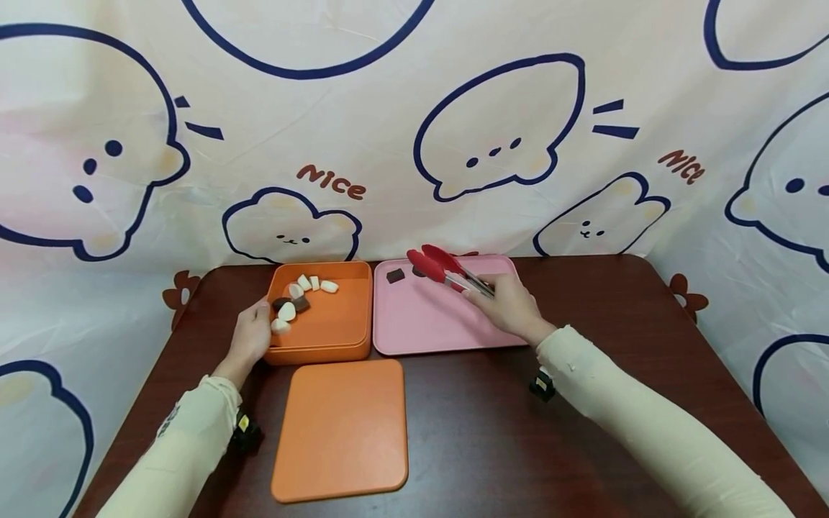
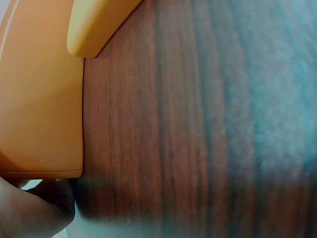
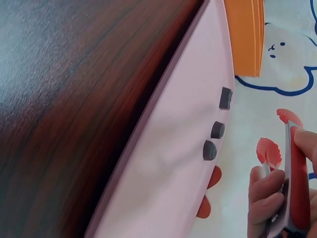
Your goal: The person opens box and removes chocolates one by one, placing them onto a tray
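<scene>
The right hand is closed around the red tongs, and their two heads are spread apart with nothing between them. The tongs hang over the pink tray; their long axis goes from the right part of this tray toward its far left corner. Near that corner, along the far edge, three dark pieces lie in a short row, slightly separated. In the head view, one piece is just to the left of the heads and another is partly covered by them. So the right hand is the nearer one, and the next move depends, I judge, on the small offset between heads and row.

The left hand touches the left wall of the orange box; whether its fingers close on this wall, I cannot tell. Inside, pale pieces and some dark chunks gather along the left and far edges. A flat orange panel lies on the table, toward its near edge.
</scene>
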Demonstrator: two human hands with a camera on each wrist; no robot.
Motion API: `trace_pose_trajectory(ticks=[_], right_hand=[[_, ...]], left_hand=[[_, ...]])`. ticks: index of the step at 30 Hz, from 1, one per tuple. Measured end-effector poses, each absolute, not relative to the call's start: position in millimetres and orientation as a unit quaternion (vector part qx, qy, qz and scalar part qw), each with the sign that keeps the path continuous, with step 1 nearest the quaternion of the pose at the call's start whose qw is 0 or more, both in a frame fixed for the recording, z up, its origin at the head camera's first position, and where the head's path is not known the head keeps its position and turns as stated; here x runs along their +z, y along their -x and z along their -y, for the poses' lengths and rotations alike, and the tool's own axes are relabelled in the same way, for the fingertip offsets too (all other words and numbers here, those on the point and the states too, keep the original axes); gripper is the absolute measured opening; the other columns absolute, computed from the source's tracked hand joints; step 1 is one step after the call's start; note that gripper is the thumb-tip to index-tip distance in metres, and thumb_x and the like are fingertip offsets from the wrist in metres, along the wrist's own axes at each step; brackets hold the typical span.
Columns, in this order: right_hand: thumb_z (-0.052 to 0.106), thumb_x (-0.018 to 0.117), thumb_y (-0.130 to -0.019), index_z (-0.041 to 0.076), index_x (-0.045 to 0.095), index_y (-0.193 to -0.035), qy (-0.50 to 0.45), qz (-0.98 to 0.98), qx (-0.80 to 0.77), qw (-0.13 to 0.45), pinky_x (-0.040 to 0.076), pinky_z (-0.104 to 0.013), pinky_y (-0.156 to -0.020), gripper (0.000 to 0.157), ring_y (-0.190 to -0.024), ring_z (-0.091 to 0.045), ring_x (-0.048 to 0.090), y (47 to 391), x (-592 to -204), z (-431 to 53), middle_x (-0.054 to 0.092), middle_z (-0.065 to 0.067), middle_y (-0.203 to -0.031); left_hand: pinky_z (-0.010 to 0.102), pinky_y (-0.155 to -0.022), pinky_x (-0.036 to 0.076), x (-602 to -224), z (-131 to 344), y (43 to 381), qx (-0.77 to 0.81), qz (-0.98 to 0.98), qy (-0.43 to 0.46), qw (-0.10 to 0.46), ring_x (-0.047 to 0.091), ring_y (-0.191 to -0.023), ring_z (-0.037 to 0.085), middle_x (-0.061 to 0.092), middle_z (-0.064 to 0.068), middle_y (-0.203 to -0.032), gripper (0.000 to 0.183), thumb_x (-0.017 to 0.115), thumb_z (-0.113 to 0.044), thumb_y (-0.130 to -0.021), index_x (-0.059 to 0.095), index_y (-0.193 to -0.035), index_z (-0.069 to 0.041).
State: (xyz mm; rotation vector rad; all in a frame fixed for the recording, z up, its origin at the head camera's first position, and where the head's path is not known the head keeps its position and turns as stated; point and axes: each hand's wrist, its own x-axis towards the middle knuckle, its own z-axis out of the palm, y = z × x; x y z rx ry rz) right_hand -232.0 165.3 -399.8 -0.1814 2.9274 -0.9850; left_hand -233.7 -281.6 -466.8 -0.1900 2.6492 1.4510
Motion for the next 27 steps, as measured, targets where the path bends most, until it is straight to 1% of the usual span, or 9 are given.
trace_pose_trajectory(ticks=[2, 9, 11, 16, 18, 20, 23, 27], right_hand=[[0.043, 0.067, -0.097, 0.013, 0.071, -0.118, 0.066, -0.946, -0.316, 0.02, 0.037, -0.024, -0.046, 0.037, -0.059, -0.017, 0.05, 231, -397, -161, 0.056, -0.005, -0.072], [0.041, 0.07, -0.095, 0.009, 0.07, -0.126, 0.079, -0.946, -0.313, 0.028, 0.038, -0.024, -0.048, 0.044, -0.056, -0.017, 0.05, 227, -394, -145, 0.061, -0.005, -0.072], [0.041, 0.07, -0.095, 0.01, 0.069, -0.128, 0.083, -0.947, -0.309, 0.029, 0.038, -0.024, -0.05, 0.045, -0.058, -0.016, 0.051, 226, -394, -140, 0.063, -0.004, -0.076], [0.042, 0.073, -0.093, 0.013, 0.069, -0.13, 0.105, -0.951, -0.289, 0.025, 0.04, -0.025, -0.052, 0.047, -0.066, -0.017, 0.053, 223, -392, -128, 0.064, -0.003, -0.078], [0.044, 0.073, -0.092, 0.013, 0.068, -0.132, 0.115, -0.955, -0.273, 0.023, 0.04, -0.026, -0.054, 0.05, -0.068, -0.017, 0.054, 223, -391, -123, 0.064, -0.003, -0.079], [0.045, 0.074, -0.092, 0.014, 0.066, -0.135, 0.124, -0.958, -0.259, 0.02, 0.04, -0.026, -0.057, 0.054, -0.072, -0.017, 0.054, 222, -390, -117, 0.066, -0.001, -0.083], [0.047, 0.073, -0.091, 0.014, 0.063, -0.14, 0.139, -0.961, -0.237, 0.016, 0.039, -0.027, -0.059, 0.06, -0.073, -0.017, 0.054, 223, -387, -109, 0.065, -0.001, -0.083], [0.049, 0.073, -0.091, 0.016, 0.062, -0.142, 0.158, -0.966, -0.204, 0.008, 0.04, -0.028, -0.058, 0.062, -0.074, -0.017, 0.055, 224, -385, -98, 0.065, -0.002, -0.081]], left_hand=[[0.062, -0.125, 0.017, -467, 283, 234, 0.479, -0.874, 0.062, 0.057, 0.013, -0.156, 0.043, 0.015, 0.023, -0.167, 0.059, 0.01, -0.035, -0.112, 0.013, -0.162, -0.003], [0.061, -0.126, 0.017, -468, 282, 235, 0.478, -0.874, 0.065, 0.055, 0.013, -0.156, 0.043, 0.015, 0.023, -0.167, 0.06, 0.01, -0.036, -0.112, 0.014, -0.161, -0.003], [0.061, -0.126, 0.017, -468, 282, 234, 0.479, -0.874, 0.064, 0.056, 0.013, -0.156, 0.042, 0.015, 0.023, -0.168, 0.06, 0.01, -0.036, -0.112, 0.013, -0.162, -0.003], [0.061, -0.126, 0.017, -468, 282, 235, 0.478, -0.874, 0.063, 0.053, 0.013, -0.156, 0.043, 0.015, 0.023, -0.167, 0.06, 0.01, -0.036, -0.112, 0.014, -0.162, -0.003], [0.062, -0.126, 0.017, -468, 283, 235, 0.477, -0.875, 0.063, 0.052, 0.013, -0.156, 0.043, 0.016, 0.023, -0.167, 0.06, 0.01, -0.036, -0.112, 0.014, -0.162, -0.003], [0.061, -0.126, 0.016, -468, 283, 235, 0.478, -0.874, 0.063, 0.055, 0.012, -0.156, 0.043, 0.015, 0.023, -0.168, 0.06, 0.01, -0.036, -0.112, 0.013, -0.162, -0.003], [0.062, -0.126, 0.016, -467, 284, 235, 0.479, -0.874, 0.062, 0.059, 0.012, -0.156, 0.043, 0.014, 0.023, -0.168, 0.06, 0.009, -0.037, -0.111, 0.012, -0.162, -0.004], [0.062, -0.126, 0.016, -467, 283, 234, 0.482, -0.872, 0.06, 0.062, 0.012, -0.156, 0.043, 0.014, 0.022, -0.168, 0.06, 0.009, -0.037, -0.111, 0.012, -0.162, -0.005]])
